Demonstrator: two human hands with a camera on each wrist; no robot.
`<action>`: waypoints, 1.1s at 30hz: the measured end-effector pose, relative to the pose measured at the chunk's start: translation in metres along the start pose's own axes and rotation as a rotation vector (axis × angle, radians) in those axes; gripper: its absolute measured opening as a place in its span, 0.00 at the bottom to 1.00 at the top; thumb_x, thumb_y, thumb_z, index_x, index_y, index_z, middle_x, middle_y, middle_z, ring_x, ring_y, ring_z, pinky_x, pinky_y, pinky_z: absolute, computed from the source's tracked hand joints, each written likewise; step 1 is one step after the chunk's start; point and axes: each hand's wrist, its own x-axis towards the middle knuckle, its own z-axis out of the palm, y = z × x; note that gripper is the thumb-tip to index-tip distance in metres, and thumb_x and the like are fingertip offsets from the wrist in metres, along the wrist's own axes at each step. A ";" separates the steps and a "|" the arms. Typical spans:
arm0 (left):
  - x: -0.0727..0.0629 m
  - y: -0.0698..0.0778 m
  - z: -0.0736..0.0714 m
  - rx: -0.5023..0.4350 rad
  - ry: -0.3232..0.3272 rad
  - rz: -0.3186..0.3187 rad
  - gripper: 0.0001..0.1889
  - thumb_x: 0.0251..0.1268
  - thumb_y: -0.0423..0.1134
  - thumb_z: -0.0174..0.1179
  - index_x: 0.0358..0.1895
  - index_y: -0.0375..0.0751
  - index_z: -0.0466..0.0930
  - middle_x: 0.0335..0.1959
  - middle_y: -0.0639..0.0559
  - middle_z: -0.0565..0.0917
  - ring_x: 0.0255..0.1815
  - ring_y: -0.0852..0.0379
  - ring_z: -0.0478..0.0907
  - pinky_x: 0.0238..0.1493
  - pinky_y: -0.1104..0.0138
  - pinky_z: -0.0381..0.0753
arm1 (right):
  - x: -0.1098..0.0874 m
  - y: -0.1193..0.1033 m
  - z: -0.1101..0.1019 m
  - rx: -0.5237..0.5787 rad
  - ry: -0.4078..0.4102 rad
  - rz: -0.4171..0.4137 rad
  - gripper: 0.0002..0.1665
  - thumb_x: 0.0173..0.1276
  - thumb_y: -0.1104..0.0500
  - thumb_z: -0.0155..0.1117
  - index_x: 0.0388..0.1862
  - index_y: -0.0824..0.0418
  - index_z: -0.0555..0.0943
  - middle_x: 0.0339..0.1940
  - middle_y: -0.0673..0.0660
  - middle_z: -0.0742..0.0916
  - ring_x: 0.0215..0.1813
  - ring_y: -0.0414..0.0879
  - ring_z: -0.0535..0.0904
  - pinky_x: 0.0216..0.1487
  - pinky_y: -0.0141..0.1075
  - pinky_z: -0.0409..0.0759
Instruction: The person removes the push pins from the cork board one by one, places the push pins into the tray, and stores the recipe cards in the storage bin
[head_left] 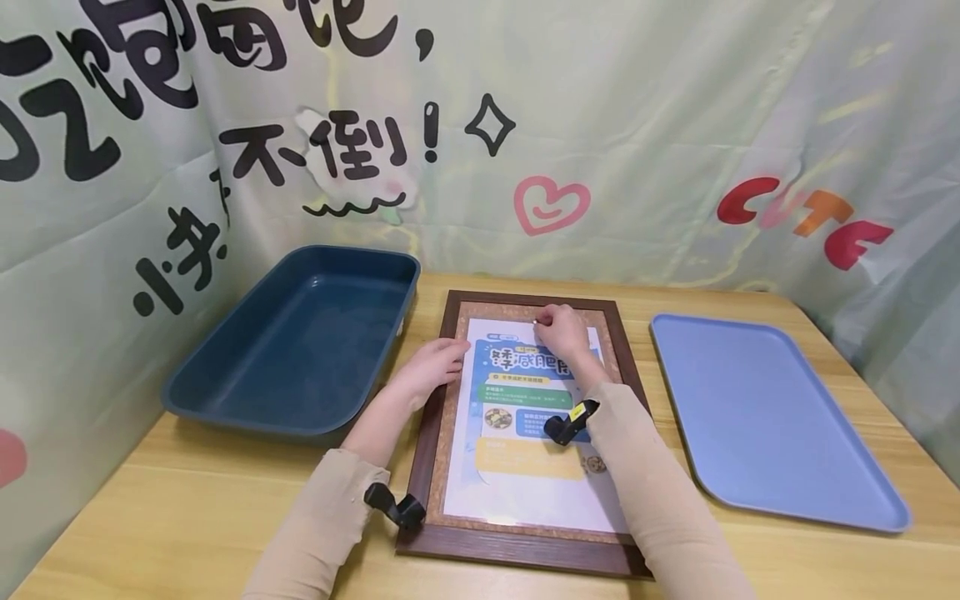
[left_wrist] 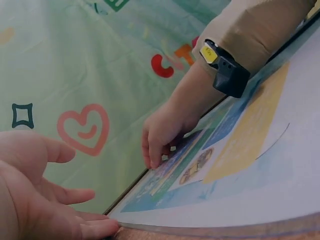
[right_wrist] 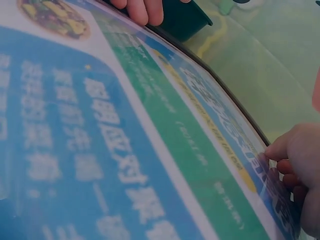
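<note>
While the poster (head_left: 498, 454) lies on the framed corkboard (head_left: 517, 550) at lower centre, I see my right hand (head_left: 564, 332) pinch a small pale piece (head_left: 536, 322) at its top; my left hand (head_left: 431, 367), fingers loosely spread, touches its left edge, gripping nothing. I judge this a fastening step, calling for firm pressure there. A blue tray (head_left: 772, 417) sits right on the desk (head_left: 187, 508).

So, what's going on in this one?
A printed poster lies on a framed cork board. A person's left hand touches its left edge, while the right hand pinches a small pale object, too tiny to identify, near its top. A dark blue bin sits left, a lighter blue tray right.
</note>
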 end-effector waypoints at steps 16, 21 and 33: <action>0.009 -0.003 0.002 0.087 0.092 0.003 0.24 0.66 0.33 0.53 0.62 0.23 0.63 0.59 0.33 0.70 0.55 0.43 0.72 0.57 0.56 0.70 | 0.007 -0.001 0.000 -0.017 0.023 0.011 0.15 0.66 0.55 0.59 0.47 0.63 0.76 0.43 0.59 0.78 0.44 0.53 0.73 0.48 0.46 0.70; 0.009 -0.005 0.001 0.227 0.074 0.007 0.22 0.62 0.29 0.55 0.59 0.23 0.68 0.51 0.34 0.77 0.44 0.46 0.79 0.51 0.58 0.75 | 0.006 0.000 0.001 -0.003 0.011 0.042 0.14 0.67 0.56 0.58 0.46 0.63 0.76 0.42 0.59 0.78 0.44 0.53 0.72 0.48 0.46 0.70; 0.008 -0.010 -0.002 0.272 -0.010 0.021 0.23 0.54 0.24 0.58 0.56 0.24 0.67 0.33 0.39 0.80 0.24 0.54 0.75 0.28 0.66 0.79 | 0.005 0.003 0.004 0.001 -0.012 0.067 0.13 0.68 0.55 0.57 0.44 0.63 0.76 0.42 0.59 0.76 0.43 0.53 0.71 0.47 0.45 0.69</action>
